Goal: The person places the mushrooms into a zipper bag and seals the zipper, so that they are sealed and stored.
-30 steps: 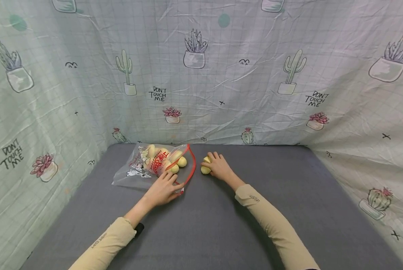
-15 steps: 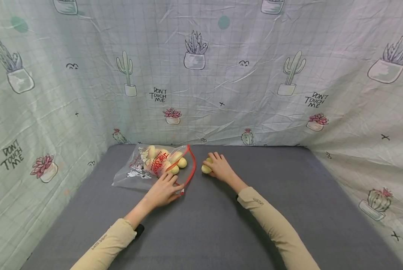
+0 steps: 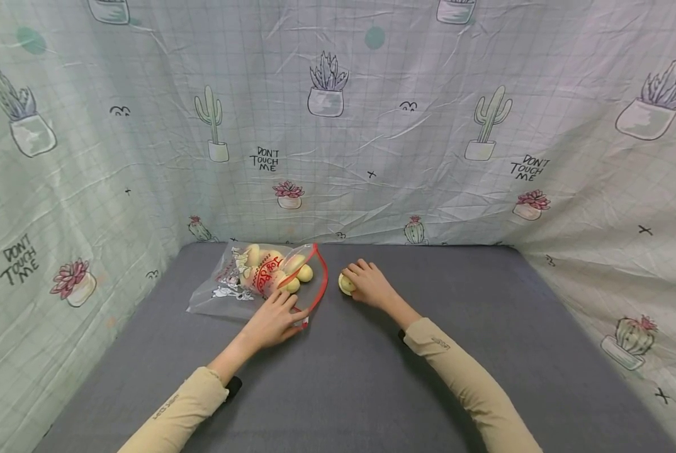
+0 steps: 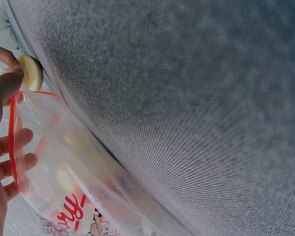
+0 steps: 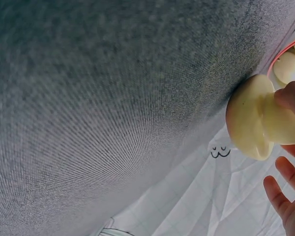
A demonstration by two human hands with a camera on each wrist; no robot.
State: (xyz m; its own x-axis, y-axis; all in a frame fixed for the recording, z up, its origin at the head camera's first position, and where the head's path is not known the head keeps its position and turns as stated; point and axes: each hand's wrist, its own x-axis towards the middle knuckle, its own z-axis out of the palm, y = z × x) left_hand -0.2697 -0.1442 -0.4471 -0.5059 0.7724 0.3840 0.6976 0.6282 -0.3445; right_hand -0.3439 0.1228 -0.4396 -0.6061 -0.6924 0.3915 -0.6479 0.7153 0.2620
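Left hand [image 3: 272,319]: lies on the near edge of a clear zip bag [image 3: 242,283] with a red mouth strip; the left wrist view shows the thumb on one side of the red strip and the fingers [image 4: 14,164] curled on the other, pinching the mouth of the bag.

Zip bag: lies flat on the grey surface [image 3: 343,377], towards the back left, mouth facing right and standing open. Printed red lettering and a cartoon figure on its face. Several pale yellow pieces [image 3: 301,272] inside, near the mouth.

Right hand [image 3: 369,284]: set just right of the bag's mouth, fingers bent over a loose pale yellow piece [image 3: 346,283] that rests on the surface. In the right wrist view the thumb presses its side [image 5: 258,118] while the other fingers [image 5: 280,189] spread slightly apart beyond it.

Surroundings: cactus-print cloth [image 3: 372,126] hung behind and at both sides of the surface. Beige sleeves on both forearms.
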